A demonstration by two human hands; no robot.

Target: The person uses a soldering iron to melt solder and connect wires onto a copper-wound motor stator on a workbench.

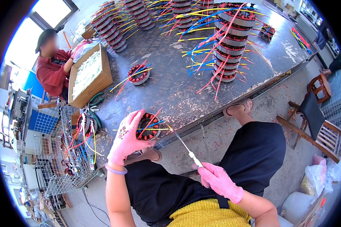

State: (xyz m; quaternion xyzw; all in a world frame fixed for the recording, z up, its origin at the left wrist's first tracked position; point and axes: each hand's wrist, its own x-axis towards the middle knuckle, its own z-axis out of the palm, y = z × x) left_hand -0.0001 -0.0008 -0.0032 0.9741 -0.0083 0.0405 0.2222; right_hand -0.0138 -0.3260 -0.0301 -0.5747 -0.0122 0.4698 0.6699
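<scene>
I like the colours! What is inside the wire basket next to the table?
The wire basket holds round motor coils with red, yellow and blue wires spilling out. Whatever lies deeper is hidden behind the mesh and the wires.

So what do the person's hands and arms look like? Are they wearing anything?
Both hands wear pink knitted gloves. The left hand glove has small dark red markings printed on its back, and a thin lilac bangle circles that wrist. The right hand glove looks plain. No sleeves cover the forearms.

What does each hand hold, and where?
Left hand grips the stator by its left rim; right hand holds a thin tool by its handle end.
</scene>
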